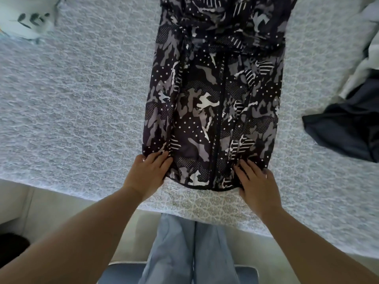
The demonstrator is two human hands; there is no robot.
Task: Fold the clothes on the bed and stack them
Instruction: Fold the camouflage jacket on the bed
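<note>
Jacket (213, 95) lay flat on the bed (71, 95), hem at the near edge and collar end running off toward the far side, its sides already turned in so that it made one long narrow panel. You had your left hand (148, 171) on the hem's left corner and your right hand (254, 181) on its right corner. The fingers of both lay fairly straight on top of the cloth; whether the thumbs had tucked under the hem to pinch it, I could not tell.

By my reading you were at the lengthwise fold of this one garment (sides done, hem-to-collar fold not yet made). The next move called for a firm hold on both hem corners, then lifting them together and carrying them toward the far edge, keeping the turned-in sides from sliding open, since the fabric looked thin and slippery.

Counted: one jacket under your hands; one dark garment (346, 128) crumpled near the right edge; pale cloth (369, 42) heaped behind it, number of pieces unclear; one light printed piece (24, 17) at the far left corner. No finished stack showed.
</note>
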